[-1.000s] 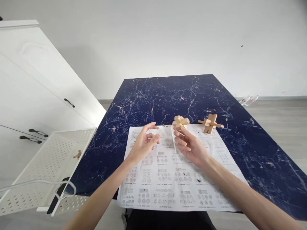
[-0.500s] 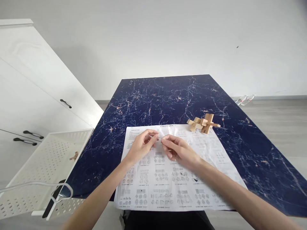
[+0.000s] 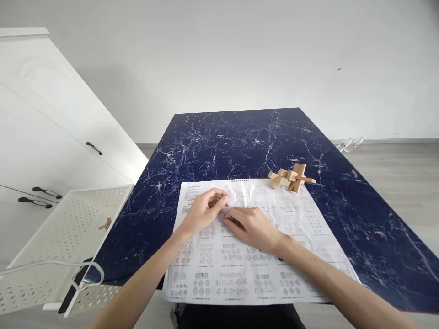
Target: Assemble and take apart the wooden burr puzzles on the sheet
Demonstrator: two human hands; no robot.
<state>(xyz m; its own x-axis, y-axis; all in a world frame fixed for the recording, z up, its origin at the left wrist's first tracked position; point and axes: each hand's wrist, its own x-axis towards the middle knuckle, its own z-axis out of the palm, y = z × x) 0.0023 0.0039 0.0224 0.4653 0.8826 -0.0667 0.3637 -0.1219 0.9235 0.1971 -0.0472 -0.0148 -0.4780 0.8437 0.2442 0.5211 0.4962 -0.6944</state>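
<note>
A large printed sheet of paper [image 3: 295, 285] with rows of small line diagrams and text lies on the table, creased near its upper middle. Over its upper left part is my left hand [image 3: 206, 209], its fingers curled in and the thumb close to the fingertips. Just right of it and slightly lower, my right hand [image 3: 254, 226] is palm down over the sheet, fingers bent and pointing left. Its fingertips are close to the left thumb. Whatever may be between the fingers of either hand is hidden. Interlocked wooden puzzle pieces [image 3: 291, 177] sit on the sheet's upper right corner.
The sheet lies at the near edge of a dark blue marble-patterned table [image 3: 236, 141]. To the left stands a white cabinet [image 3: 51, 109] with black handles. Beside the table, a white perforated basket [image 3: 65, 228] holds a small wooden piece [image 3: 105, 223]; a white cable [image 3: 68, 262] crosses it.
My right hand has turned palm down, moving slightly left and toward me, with its fingers lower over the sheet. My left hand has shifted only slightly. The wooden pieces have stayed in place.
</note>
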